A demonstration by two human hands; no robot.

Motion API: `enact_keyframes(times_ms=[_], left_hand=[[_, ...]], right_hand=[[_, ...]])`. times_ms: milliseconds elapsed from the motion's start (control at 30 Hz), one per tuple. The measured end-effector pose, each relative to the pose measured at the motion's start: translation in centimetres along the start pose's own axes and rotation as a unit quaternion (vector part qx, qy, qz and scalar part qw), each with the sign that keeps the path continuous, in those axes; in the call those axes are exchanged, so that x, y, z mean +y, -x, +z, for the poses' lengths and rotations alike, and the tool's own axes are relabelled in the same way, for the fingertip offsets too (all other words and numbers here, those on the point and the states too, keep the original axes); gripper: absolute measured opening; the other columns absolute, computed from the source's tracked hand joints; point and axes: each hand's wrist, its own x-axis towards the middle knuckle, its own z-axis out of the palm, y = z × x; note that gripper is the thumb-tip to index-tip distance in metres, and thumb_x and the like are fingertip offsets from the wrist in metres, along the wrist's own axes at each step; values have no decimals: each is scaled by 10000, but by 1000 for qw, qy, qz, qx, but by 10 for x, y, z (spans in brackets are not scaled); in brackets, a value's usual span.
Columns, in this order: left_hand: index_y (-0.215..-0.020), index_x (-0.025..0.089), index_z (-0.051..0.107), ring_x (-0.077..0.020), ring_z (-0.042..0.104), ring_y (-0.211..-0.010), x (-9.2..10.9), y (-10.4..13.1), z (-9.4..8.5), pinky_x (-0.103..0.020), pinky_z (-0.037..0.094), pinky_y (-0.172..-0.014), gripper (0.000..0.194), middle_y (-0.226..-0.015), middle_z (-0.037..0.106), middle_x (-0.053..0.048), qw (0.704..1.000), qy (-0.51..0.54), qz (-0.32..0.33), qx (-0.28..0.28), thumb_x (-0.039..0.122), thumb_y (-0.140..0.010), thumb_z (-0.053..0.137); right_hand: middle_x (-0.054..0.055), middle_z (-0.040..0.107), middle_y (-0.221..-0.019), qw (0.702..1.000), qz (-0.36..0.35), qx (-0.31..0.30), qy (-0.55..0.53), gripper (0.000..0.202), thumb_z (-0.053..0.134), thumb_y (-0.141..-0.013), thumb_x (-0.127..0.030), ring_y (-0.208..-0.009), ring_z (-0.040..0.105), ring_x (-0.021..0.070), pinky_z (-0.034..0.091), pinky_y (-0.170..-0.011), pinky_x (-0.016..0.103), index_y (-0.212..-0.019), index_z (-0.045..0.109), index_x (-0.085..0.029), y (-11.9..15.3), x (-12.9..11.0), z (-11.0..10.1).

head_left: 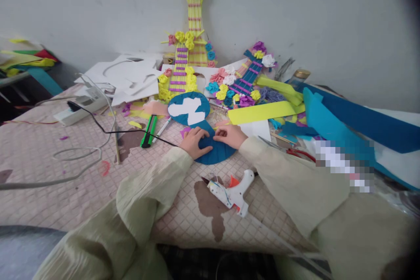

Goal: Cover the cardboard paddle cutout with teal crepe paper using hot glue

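Observation:
A blue paper-covered piece with two rounded ends and a narrow waist lies flat on the table; its near end (215, 155) is plain blue. White patches (196, 117) show on its far end. My left hand (195, 143) rests on the near part from the left, fingers stretched and thumb apart, palm down. From the right, my right hand (229, 135) has its fingers bent together in a pinch at the blue paper's edge by the waist. A white glue gun (231, 192) lies on its side just in front of the piece.
Left are a green cutter (149, 131), a black cord (121, 131) running toward my left hand, and a white power strip (80, 105). Paper-flower guitars (196, 26) stand behind. Yellow paper (262, 112), red-handled scissors (300, 153) and blue sheets (341, 127) lie right.

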Motion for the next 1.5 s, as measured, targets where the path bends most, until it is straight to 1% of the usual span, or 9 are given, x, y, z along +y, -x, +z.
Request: enact_keyframes(times_ms=[67, 133, 267, 367, 500, 800, 1200, 1367, 1500], left_hand=[[-1076, 203, 513, -226, 471, -924, -2, 0, 1, -369, 354, -771, 377, -1022, 524, -68, 1000, 4, 8, 4, 398, -755, 516], [-1104, 204, 514, -228, 468, -952, -3, 0, 2, -381, 358, -802, 352, -1064, 518, -74, 1000, 8, 17, 2, 357, -791, 466], [-993, 199, 579, -219, 489, -943, -6, -4, 3, -382, 373, -830, 263, -1022, 540, -71, 999, 38, 12, 15, 334, -797, 468], [-867, 188, 595, -194, 520, -892, -7, -7, 4, -359, 393, -830, 165, -928, 563, -59, 997, 66, 7, 32, 292, -784, 499], [-789, 177, 587, -177, 537, -848, -8, -11, 5, -332, 413, -805, 81, -862, 571, -50, 997, 69, 10, 39, 203, -759, 517], [-823, 173, 589, -189, 519, -854, -8, -11, 9, -344, 402, -793, 92, -885, 573, -54, 997, 56, 14, 48, 207, -760, 531], [-816, 197, 593, -185, 500, -869, 0, -8, 3, -350, 348, -817, 106, -909, 596, -27, 999, 46, 16, 22, 229, -804, 493], [-817, 194, 593, -185, 498, -859, -2, -9, 4, -346, 348, -807, 103, -901, 596, -27, 999, 43, 9, 19, 230, -798, 498], [-813, 194, 594, -185, 499, -858, -3, -9, 5, -345, 350, -801, 104, -915, 594, -30, 999, 43, 4, 17, 233, -795, 500]], right_hand=[[-10, 663, -685, 1000, -28, -9, 6, 55, 616, -706, -223, -621, 569, 117, 390, -661, 269, -729, 646, -184, 5, 1, -9], [3, 675, -746, 998, -54, -15, 17, 79, 608, -715, -197, -705, 582, 143, 362, -763, 320, -770, 664, -192, 14, 2, -16], [51, 651, -951, 984, -149, -19, 99, 187, 531, -791, -193, -909, 556, 205, 222, -889, 442, -917, 666, -223, 33, 6, -16], [71, 614, -999, 961, -209, -20, 181, 233, 486, -823, -198, -904, 543, 203, 178, -902, 466, -995, 643, -223, 42, 8, -11], [85, 596, -1005, 939, -242, -12, 246, 254, 464, -839, -219, -917, 518, 211, 173, -903, 456, -1043, 614, -200, 46, 5, -8], [86, 617, -992, 923, -259, 6, 285, 264, 443, -853, -235, -904, 532, 207, 167, -921, 466, -1063, 596, -183, 49, -1, -11], [67, 692, -955, 945, -256, 17, 204, 230, 455, -838, -176, -831, 611, 177, 242, -926, 421, -985, 631, -162, 44, 5, -15], [19, 710, -876, 968, -184, 69, 159, 109, 555, -785, -195, -820, 622, 167, 351, -820, 328, -812, 660, -199, 32, 9, -16], [26, 696, -761, 973, -117, 111, 168, 90, 588, -762, -238, -695, 611, 164, 381, -703, 294, -704, 631, -185, 22, 14, -30]])
